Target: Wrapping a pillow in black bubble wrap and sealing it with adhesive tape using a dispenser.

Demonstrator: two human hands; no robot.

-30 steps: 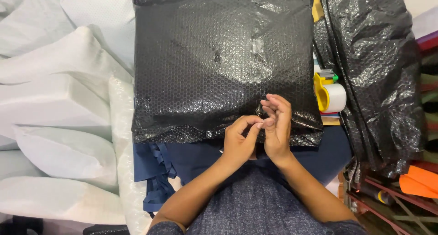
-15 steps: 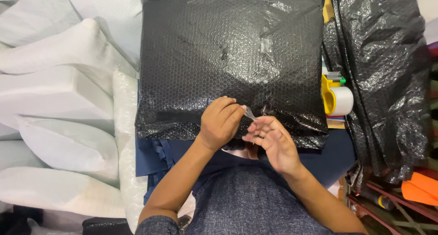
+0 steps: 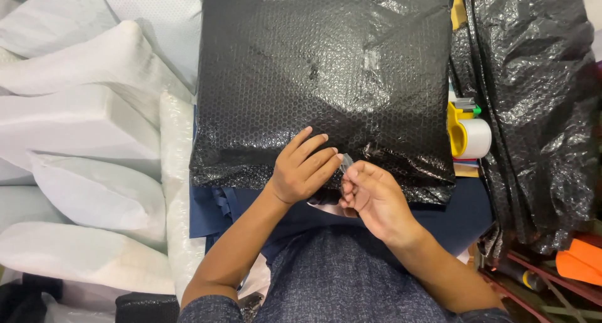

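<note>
A large flat parcel wrapped in black bubble wrap [image 3: 326,78] lies in front of me on a dark blue cloth [image 3: 458,216]. My left hand [image 3: 301,166] rests flat on the parcel's near edge, fingers spread. Just to its right, my right hand [image 3: 367,194] pinches a small strip of clear tape [image 3: 347,161] between its fingertips, the strip touching my left fingertips. Short pieces of clear tape sit on the parcel's top face.
A yellow tape dispenser with a white roll [image 3: 467,135] sits right of the parcel. Loose black bubble wrap [image 3: 533,104] is heaped at the right. White foam sheets [image 3: 81,135] pile up on the left. Orange items [image 3: 577,263] lie at lower right.
My left hand has slid left and flattened onto the parcel's edge. My right hand dropped lower and closed its fingers on the tape strip.
</note>
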